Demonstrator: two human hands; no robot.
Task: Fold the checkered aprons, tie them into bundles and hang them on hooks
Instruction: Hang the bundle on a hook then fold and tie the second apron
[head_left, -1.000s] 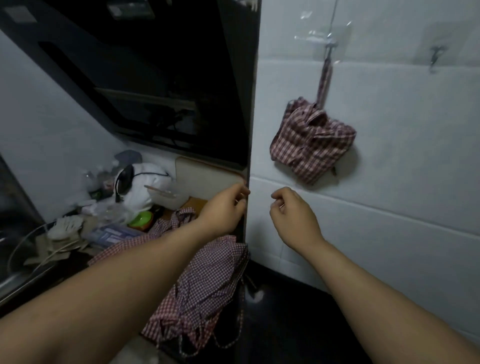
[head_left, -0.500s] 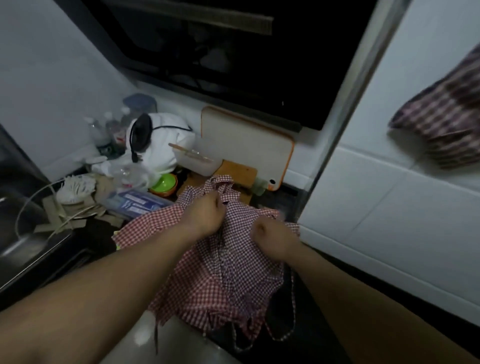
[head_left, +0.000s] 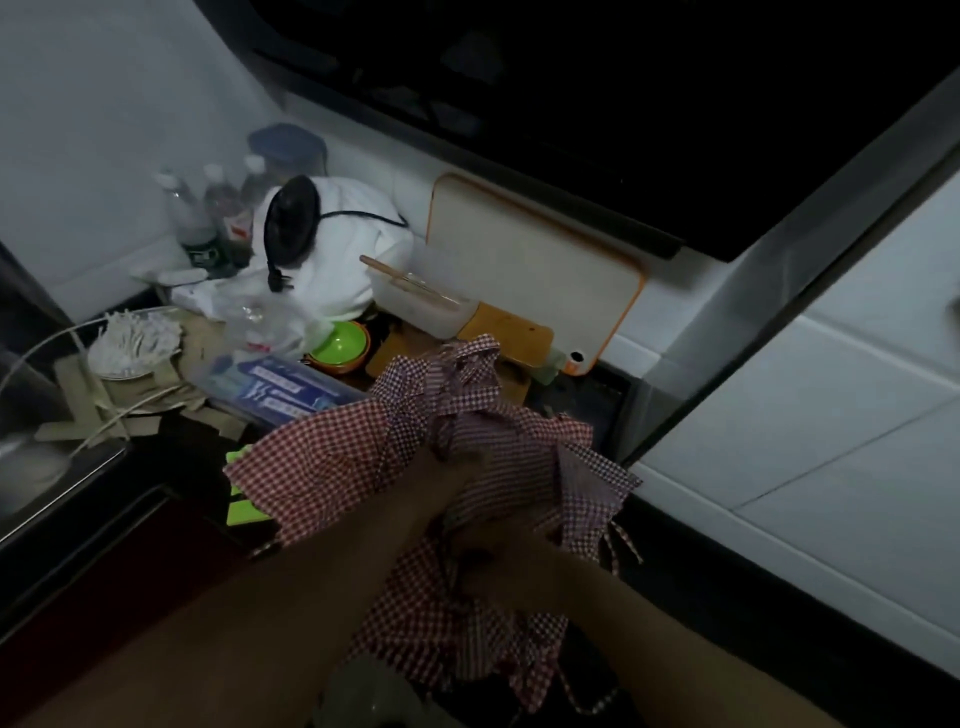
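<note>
This is a home kitchen. Beyond the left grip, a cluttered dark worktop carries a white cutting board propped against the wall, a green bowl, chopsticks across a plastic tub, and water bottles. A steel sink lies far left of that grip, and white wall tiles are to its right.

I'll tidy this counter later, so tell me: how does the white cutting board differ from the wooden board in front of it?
The white cutting board stands on edge, leaning against the wall; the wooden board lies flat on the counter. The white cutting board looks larger and has an orange rim; the wooden board is plain yellow-brown. The checkered apron covers the wooden board's near edge but not the white cutting board. Both are flat, roughly rectangular slabs.
</note>
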